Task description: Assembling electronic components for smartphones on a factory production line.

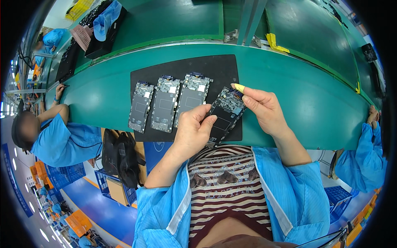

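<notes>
Tilted over the right part of a black mat [182,64] is a dark phone-shaped circuit board [222,123]. My left hand [191,127] grips its left side, with the thumb across its face. At its upper right corner, by a dark blue piece [237,93], my right hand [266,110] pinches it between thumb and fingers. A yellow finger cover [239,87] sits on one fingertip. Three similar boards lie in a row on the mat: a left one [139,108], a middle one [164,106] and a right one [192,99], partly behind my left hand.
The mat rests on a long green bench [297,111]. A metal post [250,25] rises behind it. At the far left stands a black box [103,45] with blue cloth. People in blue sit at left [68,138] and right [359,157]. A dark bag [124,157] hangs below the bench.
</notes>
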Motion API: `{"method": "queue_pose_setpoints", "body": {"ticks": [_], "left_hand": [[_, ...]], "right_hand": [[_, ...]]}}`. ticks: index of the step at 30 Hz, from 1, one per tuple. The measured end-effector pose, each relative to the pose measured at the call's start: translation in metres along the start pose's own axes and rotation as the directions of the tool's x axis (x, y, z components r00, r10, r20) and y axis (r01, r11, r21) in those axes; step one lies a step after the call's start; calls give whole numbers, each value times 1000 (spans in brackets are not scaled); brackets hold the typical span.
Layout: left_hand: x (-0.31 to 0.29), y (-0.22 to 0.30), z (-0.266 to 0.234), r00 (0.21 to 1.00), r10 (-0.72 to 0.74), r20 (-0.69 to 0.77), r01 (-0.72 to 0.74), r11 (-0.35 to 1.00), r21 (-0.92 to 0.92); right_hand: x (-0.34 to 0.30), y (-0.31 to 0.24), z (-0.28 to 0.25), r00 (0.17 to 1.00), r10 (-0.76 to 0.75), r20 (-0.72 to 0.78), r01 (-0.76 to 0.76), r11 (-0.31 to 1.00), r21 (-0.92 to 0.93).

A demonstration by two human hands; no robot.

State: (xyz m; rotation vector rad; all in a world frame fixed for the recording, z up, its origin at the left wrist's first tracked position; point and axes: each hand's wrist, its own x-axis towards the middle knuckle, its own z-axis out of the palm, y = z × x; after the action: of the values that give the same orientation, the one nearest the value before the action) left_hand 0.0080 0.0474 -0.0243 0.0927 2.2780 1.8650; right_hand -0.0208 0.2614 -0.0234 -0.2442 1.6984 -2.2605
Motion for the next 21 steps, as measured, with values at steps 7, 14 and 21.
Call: {"method": "queue_pose_setpoints", "body": {"ticks": [7, 14, 21], "left_hand": [[1, 3, 0, 999, 28, -18, -27, 998, 58], [1, 1, 0, 1000, 28, -13, -27, 997, 74], [7, -9, 4, 1000, -13, 4, 13, 999, 31]], "right_hand": [[1, -7, -5, 996, 31, 81, -25, 997, -74], [3, -21, -12, 979, 70, 194, -3, 944, -329], [6, -26, -13, 976, 34, 213, 94, 824, -559]]}}
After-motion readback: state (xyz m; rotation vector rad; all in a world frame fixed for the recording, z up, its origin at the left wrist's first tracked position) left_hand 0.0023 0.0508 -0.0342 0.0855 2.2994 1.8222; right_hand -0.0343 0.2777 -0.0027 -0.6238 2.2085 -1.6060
